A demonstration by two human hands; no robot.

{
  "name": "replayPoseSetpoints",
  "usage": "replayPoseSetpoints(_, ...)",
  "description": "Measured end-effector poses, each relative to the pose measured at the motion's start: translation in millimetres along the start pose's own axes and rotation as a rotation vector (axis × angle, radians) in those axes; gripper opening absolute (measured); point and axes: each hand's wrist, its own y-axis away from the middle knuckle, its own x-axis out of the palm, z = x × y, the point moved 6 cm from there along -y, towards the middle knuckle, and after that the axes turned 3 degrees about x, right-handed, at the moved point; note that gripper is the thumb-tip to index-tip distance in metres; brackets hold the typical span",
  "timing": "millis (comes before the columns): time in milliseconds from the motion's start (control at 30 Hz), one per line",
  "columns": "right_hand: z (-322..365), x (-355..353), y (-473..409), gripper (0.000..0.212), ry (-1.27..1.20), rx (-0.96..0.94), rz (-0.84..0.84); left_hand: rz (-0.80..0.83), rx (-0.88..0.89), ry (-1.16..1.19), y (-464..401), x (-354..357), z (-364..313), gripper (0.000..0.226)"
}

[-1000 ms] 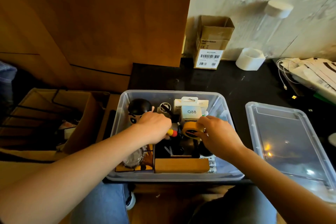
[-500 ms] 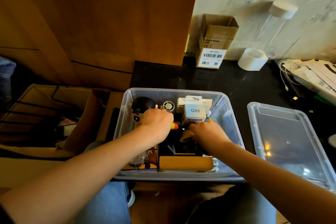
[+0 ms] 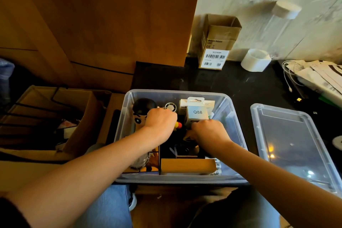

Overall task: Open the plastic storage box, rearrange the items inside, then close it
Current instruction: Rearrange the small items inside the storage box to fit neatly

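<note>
Both hands reach into the open storage box (image 3: 238,135): left hand (image 3: 160,122) fisted round a red-and-yellow tool (image 3: 178,125), right hand (image 3: 207,131) curled downward (grip hidden).

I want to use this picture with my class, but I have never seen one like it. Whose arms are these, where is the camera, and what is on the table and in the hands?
No machine here: a person wears a camera on the head, looking forward and down, so the arms are their own. Both hands reach into an open clear box on a dark table. Its lid lies flat on the table to the right.

In the box are a white Q88 pack, a cartoon-faced figure and a wooden block. The left hand has its grip closed round a tool whose red and yellow tip pokes out. The right hand is curled down among the items; what it holds is hidden.

By the wall stand a cardboard carton and a white tape roll.
</note>
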Motion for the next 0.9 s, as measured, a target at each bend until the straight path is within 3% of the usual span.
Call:
replayPoseSetpoints(333, -4, 3, 4, 0.025, -0.054, 0.016, -0.061, -0.072, 0.133, 0.170, -7, 2, 3, 0.011)
replayPoseSetpoints(533, -6, 6, 1, 0.023, -0.059, 0.009, -0.048, -0.056, 0.083, 0.097, -13, 2, 4, 0.003)
replayPoseSetpoints(667, -8, 6, 1, 0.023, -0.059, 0.015, -0.058, -0.052, 0.067, 0.053, -16, 0, 2, 0.015)
replayPoseSetpoints(900, -16, 9, 3, 0.025, -0.103, 0.061, -0.088, -0.118, 0.086, 0.152, -9, -9, 7, 0.008)
